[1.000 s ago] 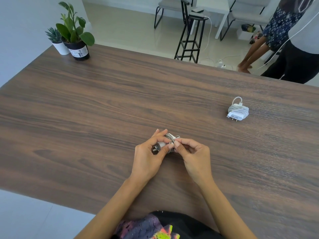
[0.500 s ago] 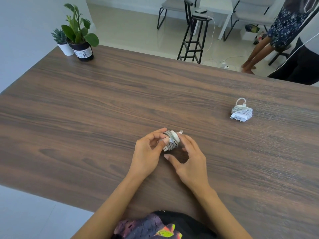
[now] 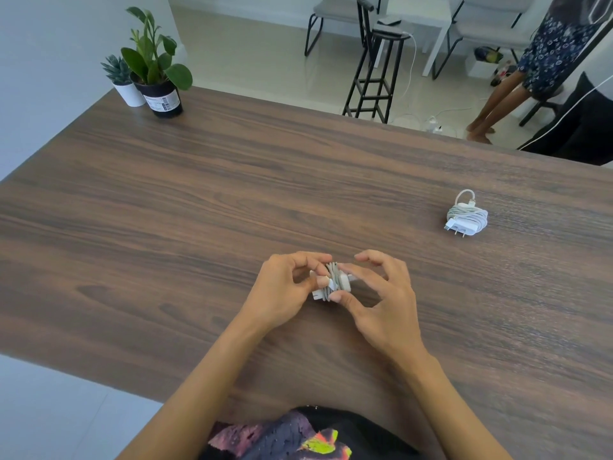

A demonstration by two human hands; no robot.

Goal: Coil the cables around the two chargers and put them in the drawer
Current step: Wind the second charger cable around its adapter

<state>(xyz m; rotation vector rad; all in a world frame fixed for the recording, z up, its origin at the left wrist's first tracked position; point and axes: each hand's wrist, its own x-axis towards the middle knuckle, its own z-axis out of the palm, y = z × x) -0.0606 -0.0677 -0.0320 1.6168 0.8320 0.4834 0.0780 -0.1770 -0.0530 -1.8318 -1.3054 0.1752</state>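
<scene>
Right hand (image 3: 381, 300) regripped charger (image 3: 333, 282), left hand (image 3: 285, 287) pinching

A big brown wooden table (image 3: 232, 200) holds everything. A white charger (image 3: 466, 220) with its cable wrapped around it lies on the table, far to the right of the black plant pot (image 3: 163, 101). The black pot stands at the far left corner. A small white plant pot (image 3: 130, 93) stands just beside it, on its left.

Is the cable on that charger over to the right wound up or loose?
Wound up. The far charger lies on the table with its cable coiled round the body; only a short loop sticks out.
</scene>
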